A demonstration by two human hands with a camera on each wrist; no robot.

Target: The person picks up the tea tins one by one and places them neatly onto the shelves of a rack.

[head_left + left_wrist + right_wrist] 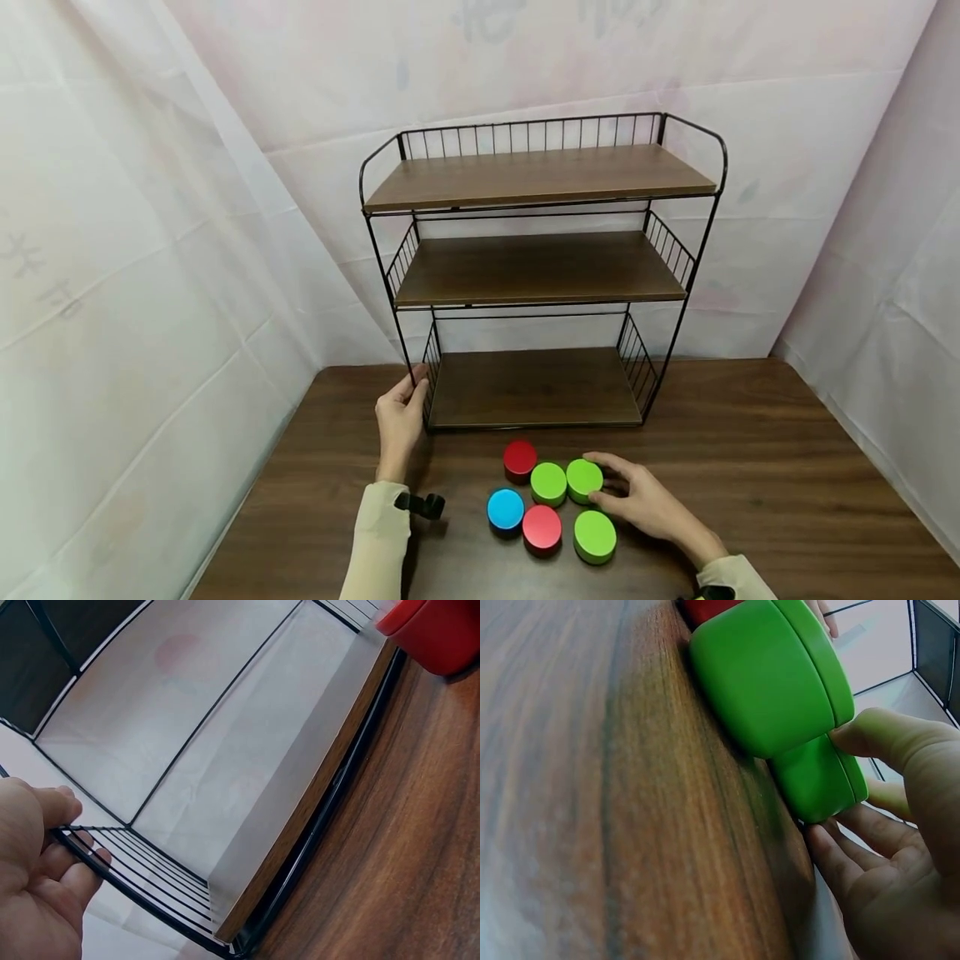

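My left hand (401,417) grips the black wire side rail of a three-tier shelf rack (536,429), its thumb above the rail and fingers below in the left wrist view. On the table in front of the rack, my right hand (647,503) holds a round green tin (584,480) between thumb and fingers. A second green tin (549,483) stands just left of it, and a third green tin (595,536) is nearer me. Beside them are a dark red tin (520,460), a lighter red tin (542,528) and a blue tin (506,510).
The rack's wooden top board (536,175), middle board (540,267) and bottom board (536,387) have nothing on them. The brown wooden table (780,467) extends to both sides. White cloth (795,167) hangs behind and at the sides.
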